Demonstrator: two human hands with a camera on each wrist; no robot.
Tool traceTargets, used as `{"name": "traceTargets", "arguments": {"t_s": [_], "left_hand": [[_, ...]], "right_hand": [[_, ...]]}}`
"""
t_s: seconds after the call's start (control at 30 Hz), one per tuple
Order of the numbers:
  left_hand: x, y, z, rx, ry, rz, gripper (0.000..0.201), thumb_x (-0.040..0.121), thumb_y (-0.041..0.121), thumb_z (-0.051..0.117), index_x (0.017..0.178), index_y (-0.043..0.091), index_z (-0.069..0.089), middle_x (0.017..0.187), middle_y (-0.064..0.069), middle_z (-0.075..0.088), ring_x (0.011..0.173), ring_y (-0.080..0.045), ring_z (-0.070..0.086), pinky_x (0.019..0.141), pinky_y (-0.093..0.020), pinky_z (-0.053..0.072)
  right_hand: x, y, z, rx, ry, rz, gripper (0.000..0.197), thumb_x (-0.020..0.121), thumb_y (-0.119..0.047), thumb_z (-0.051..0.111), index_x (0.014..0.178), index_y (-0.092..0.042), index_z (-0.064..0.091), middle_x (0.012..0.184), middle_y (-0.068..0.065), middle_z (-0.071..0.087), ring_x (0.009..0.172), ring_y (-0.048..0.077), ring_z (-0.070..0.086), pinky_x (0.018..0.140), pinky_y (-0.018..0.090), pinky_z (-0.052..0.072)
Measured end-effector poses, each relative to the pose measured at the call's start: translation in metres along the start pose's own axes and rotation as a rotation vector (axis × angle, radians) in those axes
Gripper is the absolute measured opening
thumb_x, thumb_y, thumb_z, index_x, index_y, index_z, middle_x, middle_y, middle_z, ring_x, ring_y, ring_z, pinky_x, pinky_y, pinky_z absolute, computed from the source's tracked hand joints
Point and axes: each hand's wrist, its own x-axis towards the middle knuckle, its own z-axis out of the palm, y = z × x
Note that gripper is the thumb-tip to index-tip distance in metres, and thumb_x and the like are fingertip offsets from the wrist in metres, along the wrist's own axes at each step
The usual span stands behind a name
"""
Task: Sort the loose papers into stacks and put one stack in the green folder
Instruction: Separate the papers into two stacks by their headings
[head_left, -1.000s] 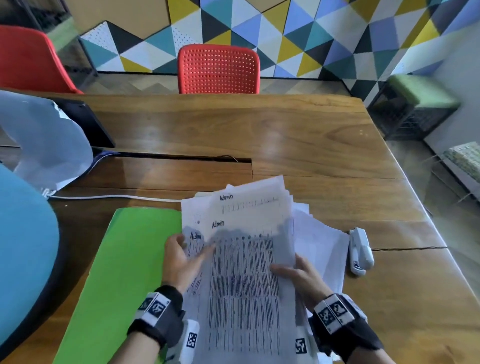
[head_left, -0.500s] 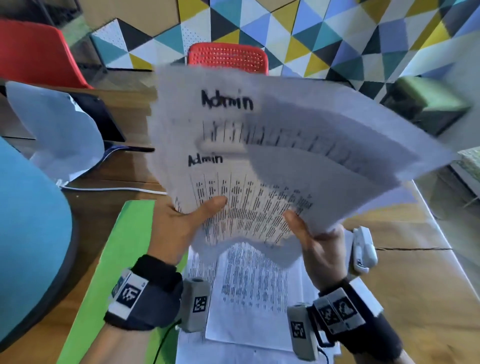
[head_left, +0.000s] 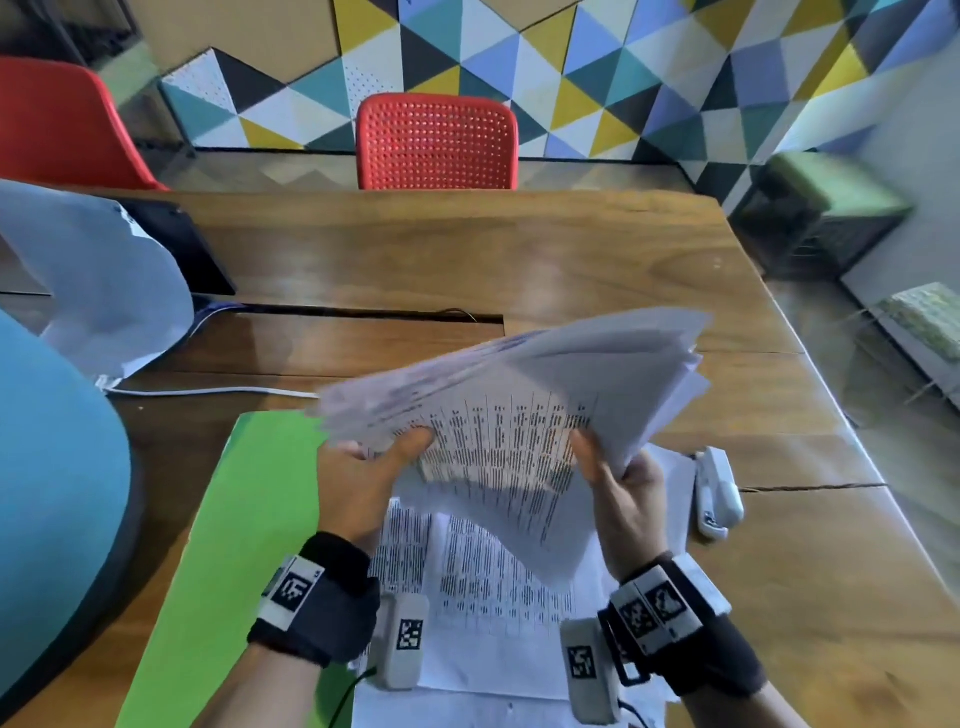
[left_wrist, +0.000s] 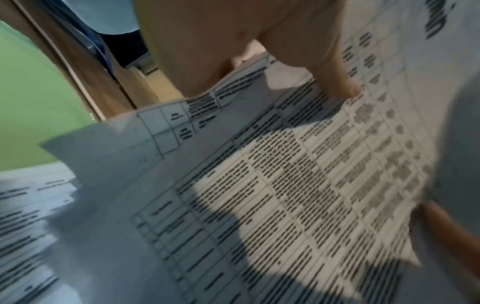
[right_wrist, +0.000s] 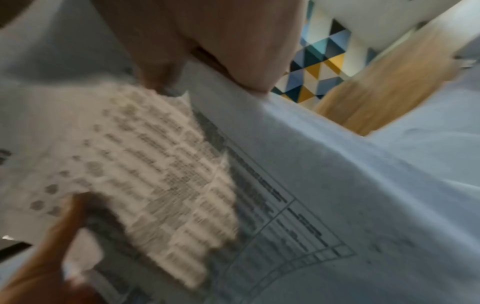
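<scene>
A fanned bundle of printed papers (head_left: 524, 410) hangs above the table, tipped away from me. My left hand (head_left: 371, 467) grips its near left edge with the thumb on top. My right hand (head_left: 618, 478) grips the near right edge the same way. Both wrist views are filled with the printed sheets (left_wrist: 285, 174) (right_wrist: 182, 164) and a thumb pressing on them. More printed sheets (head_left: 493, 597) lie flat on the table under my hands. The green folder (head_left: 228, 545) lies shut on the table at the left, partly under those sheets.
A white stapler (head_left: 717, 491) lies right of the papers. A white cable (head_left: 208, 391) runs across the wooden table (head_left: 519, 260) behind the folder. A white sheet leans on a black device (head_left: 182, 244) at far left. A blue chair back (head_left: 52, 493) stands close on my left, red chairs (head_left: 436, 143) opposite.
Both hands lifted the bundle off the table and held it upright facing me; now it is tipped forward and lower, nearly flat. Some sheets stayed on the table.
</scene>
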Motion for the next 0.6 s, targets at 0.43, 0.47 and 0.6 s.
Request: {"name": "traceTargets", "arguments": {"t_s": [0.43, 0.47, 0.6], "left_hand": [[-0.02, -0.01, 0.012, 0.248, -0.321, -0.03, 0.022, 0.08, 0.031, 0.077, 0.1, 0.024, 0.071, 0.093, 0.012, 0.076, 0.084, -0.003, 0.073, 0.073, -0.018, 0.057], [-0.021, -0.023, 0.01, 0.389, -0.377, -0.073, 0.024, 0.079, 0.04, 0.076, 0.094, 0.022, 0.07, 0.088, 0.006, 0.076, 0.076, -0.014, 0.073, 0.068, -0.026, 0.059], [-0.035, -0.074, 0.002, 0.988, -0.508, -0.126, 0.042, 0.076, 0.05, 0.075, 0.074, 0.017, 0.048, 0.081, 0.001, 0.049, 0.066, -0.013, 0.045, 0.057, -0.022, 0.035]], "right_hand": [[0.003, -0.004, -0.019, -0.261, -0.046, 0.08, 0.009, 0.089, -0.005, 0.065, 0.093, -0.013, 0.063, 0.079, 0.0, 0.07, 0.072, 0.006, 0.068, 0.062, 0.017, 0.052], [-0.001, 0.005, -0.025, -0.307, -0.046, 0.166, 0.01, 0.087, -0.005, 0.066, 0.091, -0.014, 0.064, 0.081, 0.004, 0.071, 0.075, 0.016, 0.068, 0.062, 0.022, 0.053], [-0.036, 0.069, -0.048, -0.651, -0.075, 0.46, 0.021, 0.08, -0.005, 0.07, 0.076, -0.021, 0.058, 0.082, 0.008, 0.066, 0.072, 0.028, 0.062, 0.065, 0.035, 0.055]]}}
